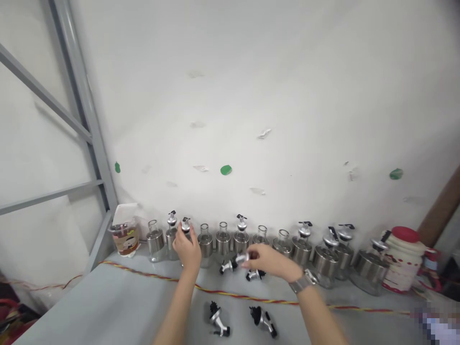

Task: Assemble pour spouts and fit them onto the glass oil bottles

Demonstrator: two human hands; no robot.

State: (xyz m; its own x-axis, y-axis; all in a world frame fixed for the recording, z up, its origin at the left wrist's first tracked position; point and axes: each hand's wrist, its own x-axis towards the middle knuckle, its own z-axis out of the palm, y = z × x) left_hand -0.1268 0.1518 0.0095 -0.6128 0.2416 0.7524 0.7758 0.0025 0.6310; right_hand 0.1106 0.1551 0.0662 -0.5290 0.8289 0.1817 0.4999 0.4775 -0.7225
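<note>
Glass bottles with steel sleeves stand in a row along the wall. My left hand is closed around the upper part of one bottle, which has a silver-and-black pourer in its neck. Between the fingertips of my right hand is a silver-and-black pourer, partly hidden. Close by, other loose pourers lie on the table. Two more pourers, one on the left and one on the right, lie nearer me. An open-necked bottle stands just right of my left hand.
A twisted red-and-yellow cord stretches across the grey table. A labelled plastic tub stands at the left end, and a white jar with a red lid at the right. Behind is a white wall; a grey metal frame rises at left.
</note>
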